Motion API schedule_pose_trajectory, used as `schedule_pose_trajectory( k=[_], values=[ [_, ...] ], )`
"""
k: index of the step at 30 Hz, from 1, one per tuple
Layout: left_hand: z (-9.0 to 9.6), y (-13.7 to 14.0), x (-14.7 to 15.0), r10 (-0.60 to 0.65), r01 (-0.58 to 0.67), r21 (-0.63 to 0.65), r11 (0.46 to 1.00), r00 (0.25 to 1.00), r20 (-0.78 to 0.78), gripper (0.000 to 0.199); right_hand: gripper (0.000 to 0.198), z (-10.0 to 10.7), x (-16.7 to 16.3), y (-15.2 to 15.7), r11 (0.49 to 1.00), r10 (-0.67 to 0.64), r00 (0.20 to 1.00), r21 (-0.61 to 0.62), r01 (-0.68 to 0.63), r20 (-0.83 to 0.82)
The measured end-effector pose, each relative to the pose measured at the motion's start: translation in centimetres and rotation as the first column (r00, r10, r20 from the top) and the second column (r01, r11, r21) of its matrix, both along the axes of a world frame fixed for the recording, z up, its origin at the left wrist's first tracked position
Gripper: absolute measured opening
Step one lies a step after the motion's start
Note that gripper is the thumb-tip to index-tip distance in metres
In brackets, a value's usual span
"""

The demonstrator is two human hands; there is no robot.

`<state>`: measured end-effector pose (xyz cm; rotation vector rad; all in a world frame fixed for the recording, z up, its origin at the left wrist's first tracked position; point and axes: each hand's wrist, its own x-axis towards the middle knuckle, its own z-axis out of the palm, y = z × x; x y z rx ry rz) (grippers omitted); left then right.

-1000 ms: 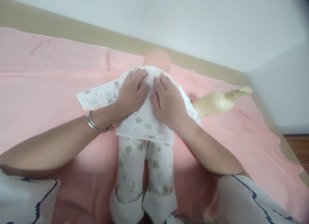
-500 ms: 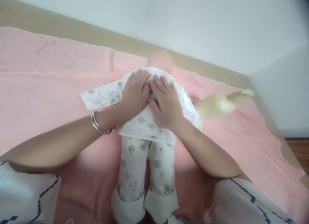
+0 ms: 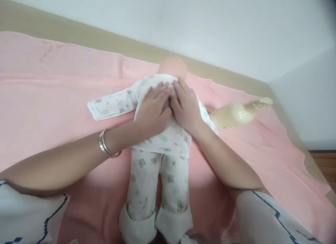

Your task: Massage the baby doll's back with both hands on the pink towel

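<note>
A baby doll in a white printed top (image 3: 168, 146) and matching trousers (image 3: 145, 174) with turned-up cuffs lies before me. Only part of its smooth head (image 3: 172, 66) shows beyond the collar. My left hand (image 3: 154, 114), a silver bangle on its wrist, lies flat on the chest area of the top, fingers stretched out. Beside it my right hand (image 3: 187, 109) rests on the upper right of the top, fingers extended toward the collar. Both hands are open, close together. One sleeve (image 3: 111, 105) spreads out to the left. I cannot tell whether the doll lies face up.
Under the doll is a pink blanket (image 3: 52, 107) on a tan surface (image 3: 105, 44). A glossy pale-yellow bottle-like object (image 3: 233, 114) with a narrow end lies right of the doll. A white wall (image 3: 210, 27) rises behind.
My left hand has slid to the right across the top. My right hand has shifted slightly up and to the right. The doll lies nearly as before.
</note>
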<state>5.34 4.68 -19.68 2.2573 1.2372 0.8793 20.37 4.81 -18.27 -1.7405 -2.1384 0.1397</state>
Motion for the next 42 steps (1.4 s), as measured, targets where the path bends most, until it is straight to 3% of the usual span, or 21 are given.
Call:
schedule_pose_trajectory(
  k=[3,8,17,25,32,37,42],
  values=[
    [-0.5,2.1,-0.5,0.056,-0.055,-0.039,0.998,0.998,0.034,0.06,0.059,0.0,-1.1,-1.4,0.999,-0.036,0.999,-0.006,0.037,0.014],
    [-1.8,3.6,-1.2,0.064,-0.066,0.019,0.998,0.994,0.09,0.051,0.062,0.2,-2.6,-3.8,0.999,0.046,0.995,-0.006,-0.046,0.085],
    [-1.9,3.5,-1.1,0.059,-0.07,0.09,0.994,0.992,0.112,0.048,0.061,0.3,-1.1,-1.7,0.997,0.073,0.996,0.009,-0.073,0.041],
    [-1.6,3.5,-1.0,0.069,-0.074,0.073,0.995,0.995,0.068,0.05,0.06,0.1,-1.0,-1.7,0.996,0.081,0.996,0.041,-0.082,0.035],
    [-1.0,1.2,-0.7,0.079,-0.077,0.061,0.995,0.997,-0.02,0.051,0.063,-0.1,-0.3,-1.0,0.995,0.095,0.995,0.025,-0.095,0.019],
    [-0.1,-1.0,-0.1,-0.044,0.056,0.159,0.986,0.996,-0.077,0.052,0.058,-0.6,0.4,-0.2,0.997,0.062,0.998,0.049,-0.06,-0.034],
    [0.1,-0.7,-0.2,-0.05,0.051,0.066,0.997,0.999,-0.015,0.058,0.056,-0.4,0.6,0.1,0.999,0.039,0.998,0.038,-0.038,-0.045]
  ],
)
